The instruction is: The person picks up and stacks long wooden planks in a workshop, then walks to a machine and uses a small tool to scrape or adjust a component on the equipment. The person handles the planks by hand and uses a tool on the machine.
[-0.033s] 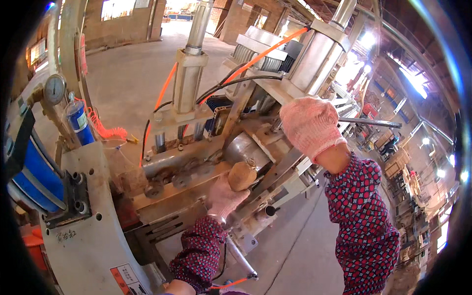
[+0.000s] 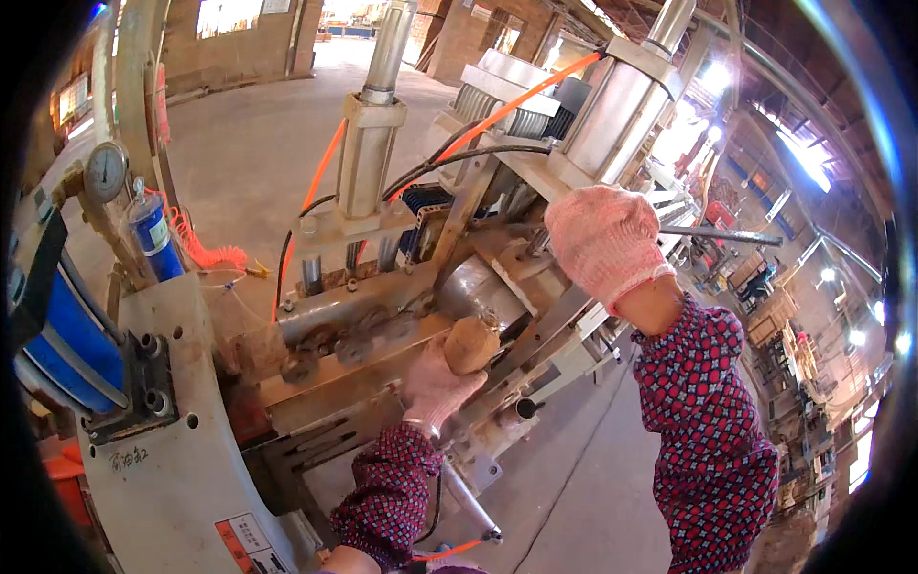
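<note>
Curling round the wooden block (image 2: 471, 346) near the steel cylinder (image 2: 483, 287), the left hand (image 2: 438, 387) might get pinched if the block slips, while the bunched right hand (image 2: 604, 239) hides any grasp.

Ahead of you, a dusty floor (image 2: 258, 124) stretches to a brown wall (image 2: 253, 59) with a bright window (image 2: 229, 17) and, further right, a sunlit opening (image 2: 349, 19). A thin dark line (image 2: 579, 453) crosses the floor nearer you. To your upper right, lamps (image 2: 714, 77) and a glowing strip (image 2: 801, 160) shine beneath the dark roof (image 2: 832, 77).
</note>
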### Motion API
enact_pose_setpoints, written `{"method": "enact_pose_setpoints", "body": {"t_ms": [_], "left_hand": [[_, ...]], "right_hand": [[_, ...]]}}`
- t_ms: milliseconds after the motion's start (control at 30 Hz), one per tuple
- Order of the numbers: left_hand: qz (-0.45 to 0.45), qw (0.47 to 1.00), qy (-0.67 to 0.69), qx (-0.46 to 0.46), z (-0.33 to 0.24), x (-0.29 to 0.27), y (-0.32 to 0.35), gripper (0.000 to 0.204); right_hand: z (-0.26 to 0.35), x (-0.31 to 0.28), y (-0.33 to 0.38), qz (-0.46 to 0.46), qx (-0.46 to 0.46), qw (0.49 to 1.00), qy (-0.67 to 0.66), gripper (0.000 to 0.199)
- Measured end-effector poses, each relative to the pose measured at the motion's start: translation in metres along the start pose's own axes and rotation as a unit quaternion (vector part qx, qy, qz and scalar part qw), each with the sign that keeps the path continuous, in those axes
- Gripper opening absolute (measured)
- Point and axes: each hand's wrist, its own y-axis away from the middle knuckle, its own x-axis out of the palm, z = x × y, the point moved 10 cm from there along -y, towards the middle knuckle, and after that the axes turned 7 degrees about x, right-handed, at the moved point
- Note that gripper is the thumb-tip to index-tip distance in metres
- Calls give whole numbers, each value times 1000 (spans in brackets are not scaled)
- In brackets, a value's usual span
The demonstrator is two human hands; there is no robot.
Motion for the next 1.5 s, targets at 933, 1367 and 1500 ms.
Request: {"method": "enact_pose_setpoints", "body": {"t_ms": [933, 1367, 1500], "left_hand": [[13, 999, 39, 19, -12, -16, 43, 66], [44, 999, 25, 3, -9, -14, 43, 71], [56, 992, 108, 11, -27, 0, 45, 73]], "right_hand": [[-7, -2, -10, 88, 53, 995, 0, 19], [7, -4, -4, -46, 0, 999, 1, 8], [-7, -5, 9, -27, 22, 999, 14, 8]]}}
